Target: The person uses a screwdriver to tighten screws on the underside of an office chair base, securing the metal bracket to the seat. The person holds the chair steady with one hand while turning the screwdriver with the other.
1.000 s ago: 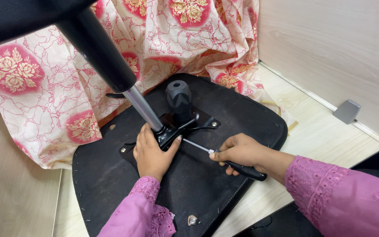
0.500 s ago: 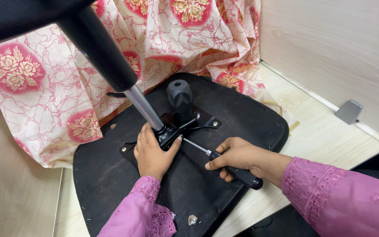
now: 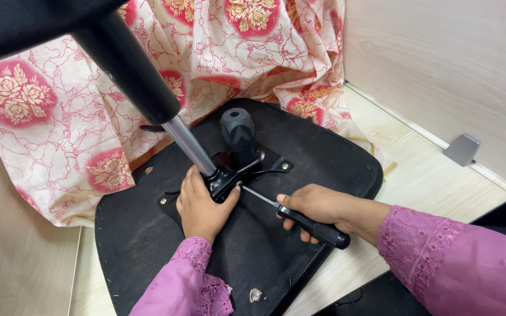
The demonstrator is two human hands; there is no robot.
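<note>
Overhead, an upturned black seat (image 3: pixel 300 175) lies on a pale floor, walls close on the right and patterned cloth (image 3: pixel 60 134) behind. Left hand (image 3: pixel 203 208) presses flat, fingers spread, on the bracket (image 3: pixel 229 175). Right hand (image 3: pixel 317 208) grips a screwdriver (image 3: pixel 300 217), tip at the bracket.

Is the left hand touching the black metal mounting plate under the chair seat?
Touching: head view shows the left hand pressed against the black metal mounting plate, thumb on its edge.
</note>
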